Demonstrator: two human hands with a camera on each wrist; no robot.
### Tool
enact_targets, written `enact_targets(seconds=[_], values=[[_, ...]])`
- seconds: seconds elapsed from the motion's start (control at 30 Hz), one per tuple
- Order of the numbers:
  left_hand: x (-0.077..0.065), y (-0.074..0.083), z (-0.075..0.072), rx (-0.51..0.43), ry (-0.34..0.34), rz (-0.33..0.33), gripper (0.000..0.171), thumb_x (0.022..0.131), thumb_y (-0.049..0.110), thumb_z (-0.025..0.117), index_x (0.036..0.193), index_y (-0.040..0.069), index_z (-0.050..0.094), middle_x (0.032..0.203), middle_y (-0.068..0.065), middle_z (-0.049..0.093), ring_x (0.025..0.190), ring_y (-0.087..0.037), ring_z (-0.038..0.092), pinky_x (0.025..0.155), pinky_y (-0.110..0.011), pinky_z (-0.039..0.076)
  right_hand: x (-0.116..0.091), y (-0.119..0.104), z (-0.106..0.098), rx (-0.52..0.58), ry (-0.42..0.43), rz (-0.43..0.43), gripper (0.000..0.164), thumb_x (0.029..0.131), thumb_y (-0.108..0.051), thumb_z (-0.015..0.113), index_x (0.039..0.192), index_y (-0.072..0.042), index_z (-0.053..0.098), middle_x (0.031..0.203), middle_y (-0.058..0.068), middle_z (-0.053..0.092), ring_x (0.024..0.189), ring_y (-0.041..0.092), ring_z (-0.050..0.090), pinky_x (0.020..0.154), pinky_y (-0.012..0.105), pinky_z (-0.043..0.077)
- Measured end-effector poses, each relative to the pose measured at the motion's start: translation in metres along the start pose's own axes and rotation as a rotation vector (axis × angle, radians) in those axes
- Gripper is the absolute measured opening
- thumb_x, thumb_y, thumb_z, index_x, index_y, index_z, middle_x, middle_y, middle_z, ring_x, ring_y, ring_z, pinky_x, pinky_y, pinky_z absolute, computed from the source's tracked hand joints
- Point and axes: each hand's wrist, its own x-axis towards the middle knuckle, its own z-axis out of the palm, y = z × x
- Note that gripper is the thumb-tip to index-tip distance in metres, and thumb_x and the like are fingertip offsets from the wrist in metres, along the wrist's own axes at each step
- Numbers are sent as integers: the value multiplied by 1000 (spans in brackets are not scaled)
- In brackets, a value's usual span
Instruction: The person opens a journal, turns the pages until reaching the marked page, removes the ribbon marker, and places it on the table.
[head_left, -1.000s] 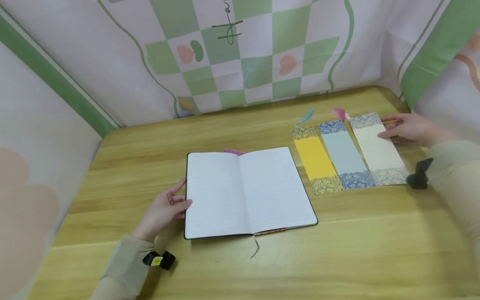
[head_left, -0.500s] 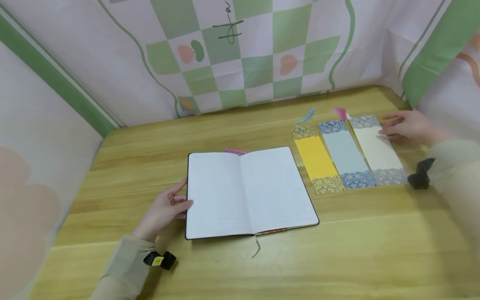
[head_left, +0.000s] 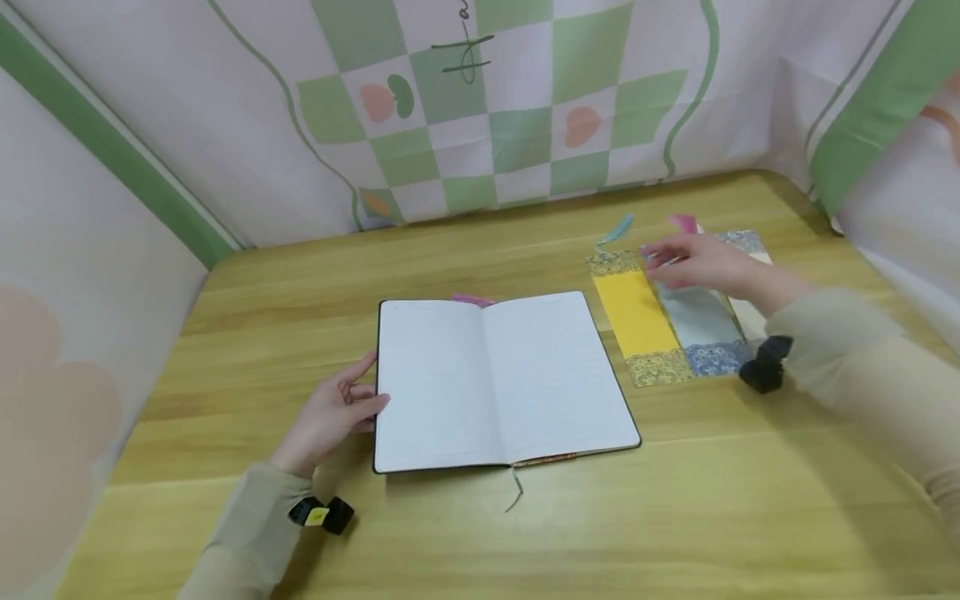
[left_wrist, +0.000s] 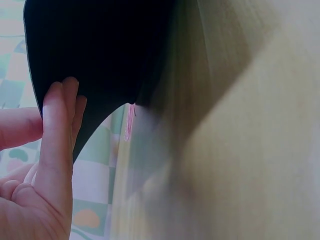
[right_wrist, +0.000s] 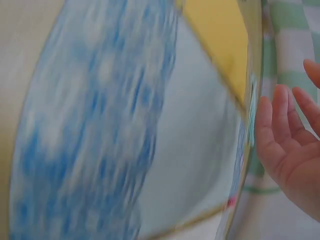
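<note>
An open notebook with lined white pages lies in the middle of the table. My left hand pinches its left edge, thumb on the page and fingers behind; the left wrist view shows them against the dark cover, raised from the table. To the right lie a yellow bookmark, a light blue bookmark and a white bookmark, each with lace-patterned ends. Above the light blue one hovers my right hand, fingers loosely bent and holding nothing; it partly hides the blue and white bookmarks.
A teal tassel and a pink tassel extend behind the bookmarks. Pink-purple strands stick out at the notebook's top, and a thin ribbon hangs from its bottom. A patterned curtain borders the wooden table.
My right hand has left the white bookmark's right edge and moved left to over the light blue one. The left hand keeps its grip on the notebook.
</note>
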Motion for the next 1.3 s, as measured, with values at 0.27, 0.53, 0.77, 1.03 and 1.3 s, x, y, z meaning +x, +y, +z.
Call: enact_targets(seconds=[0.27, 0.53, 0.77, 1.03, 1.3], values=[[2, 0, 1, 10, -7, -1, 71, 91, 10, 62, 151, 18, 23, 108, -12, 68, 83, -14, 65, 74, -31, 56, 14, -41, 46, -45, -46, -136, 46, 92, -14, 61, 131, 5, 48, 119, 22, 58, 107, 32, 57, 90, 35, 50], [3, -2, 0, -11, -12, 12, 71, 92, 9, 61, 151, 16, 23, 106, -11, 68, 80, -12, 64, 72, -30, 55, 31, -65, 90, -457, -62, -375, 78, 77, -42, 76, 135, 1, 48, 138, 24, 46, 128, 44, 36, 108, 57, 27], [4, -3, -1, -8, -14, 13, 71, 92, 9, 61, 151, 17, 22, 106, -11, 68, 81, -12, 64, 72, -30, 55, 34, -81, 106, -593, -141, -394, 90, 71, -50, 78, 139, -1, 43, 143, 25, 38, 132, 48, 26, 108, 61, 23], [4, -2, -2, 1, -7, 6, 71, 92, 9, 61, 151, 18, 23, 110, -14, 67, 83, -13, 66, 73, -31, 55, 34, -91, 110, -672, -174, -326, 92, 72, -50, 78, 140, 0, 42, 143, 24, 39, 134, 45, 25, 108, 57, 27], [4, -2, -5, 0, -13, 26, 71, 92, 9, 60, 151, 15, 22, 111, -16, 67, 83, -12, 65, 73, -31, 55, 32, -94, 113, -720, -106, -291, 92, 68, -54, 79, 135, 1, 49, 138, 24, 45, 131, 44, 30, 108, 55, 29]])
